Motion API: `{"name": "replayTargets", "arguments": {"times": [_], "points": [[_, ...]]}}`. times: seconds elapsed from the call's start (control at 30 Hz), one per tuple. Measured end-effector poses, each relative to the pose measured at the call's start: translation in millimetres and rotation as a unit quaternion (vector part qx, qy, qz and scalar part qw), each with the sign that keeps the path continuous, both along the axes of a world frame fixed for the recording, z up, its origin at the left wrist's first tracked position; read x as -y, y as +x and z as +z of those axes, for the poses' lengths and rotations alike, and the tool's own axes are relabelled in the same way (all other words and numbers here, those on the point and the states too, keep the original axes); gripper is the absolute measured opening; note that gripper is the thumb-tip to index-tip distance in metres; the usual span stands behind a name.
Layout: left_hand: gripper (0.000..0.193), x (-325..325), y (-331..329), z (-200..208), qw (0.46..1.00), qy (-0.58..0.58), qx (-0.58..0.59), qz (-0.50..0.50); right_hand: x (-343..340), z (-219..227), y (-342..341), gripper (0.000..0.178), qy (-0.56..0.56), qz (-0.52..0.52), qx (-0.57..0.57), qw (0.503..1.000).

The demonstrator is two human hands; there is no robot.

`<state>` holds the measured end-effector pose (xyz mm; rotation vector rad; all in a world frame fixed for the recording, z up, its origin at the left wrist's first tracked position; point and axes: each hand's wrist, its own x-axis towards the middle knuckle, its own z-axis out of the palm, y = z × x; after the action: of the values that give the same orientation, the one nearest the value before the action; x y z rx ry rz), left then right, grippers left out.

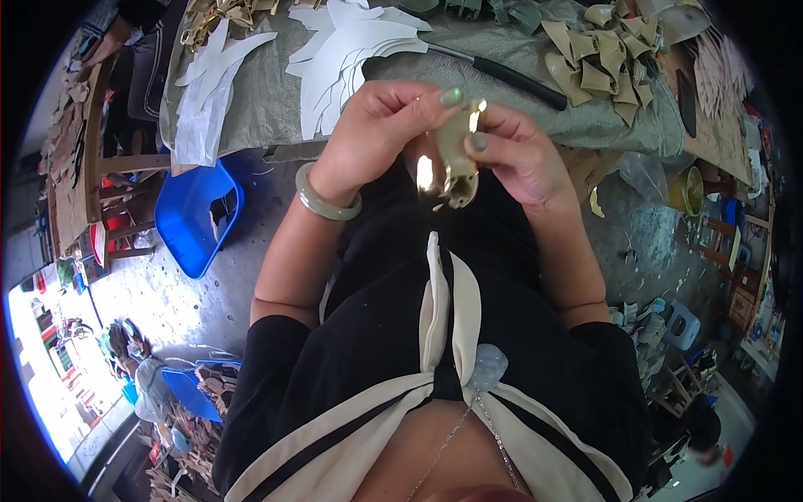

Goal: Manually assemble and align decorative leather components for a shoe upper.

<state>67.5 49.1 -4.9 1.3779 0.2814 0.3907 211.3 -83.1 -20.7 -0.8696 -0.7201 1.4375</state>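
Pinching a gold-and-beige curved piece (456,163) from both sides, the left hand (393,130) and right hand (520,159) meet, in the head view, along the near edge of the cloth-covered worktable (269,102). The piece is raised so that it crosses the line of that edge, with the dark lap on the side away from the worktable; grey floor (268,201) shows below the edge, left and right of the lap. A blue tub (188,219) stands below the worktable's left part. On the worktable lie white cut sheets (343,63) left of its middle, a black-handled tool (519,82) right of its middle and folded beige pieces (602,63) farther right.

Both forearms rise toward the worktable, elbows bent, hands turned inward. Each thumb presses the piece against curled fingers. Its long axis runs roughly from the worktable toward the wearer, the glossy, hollow-looking end pointing away from the worktable; fingers partly hide the other end.
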Motion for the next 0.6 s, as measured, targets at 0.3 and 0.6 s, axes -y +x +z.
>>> {"name": "replayTargets", "arguments": {"times": [0.3, 0.6], "points": [[0.035, -30, -13, -9, 0.998, -0.058, -0.024, 0.027, 4, 12, -14, 0.015, 0.0, -0.008, 0.072, 0.997], [0.025, 19, -21, -9, 0.991, -0.127, 0.046, 0.027, -2, 14, -19, 0.014, 0.039, -0.087, 0.132, 0.987]]}}
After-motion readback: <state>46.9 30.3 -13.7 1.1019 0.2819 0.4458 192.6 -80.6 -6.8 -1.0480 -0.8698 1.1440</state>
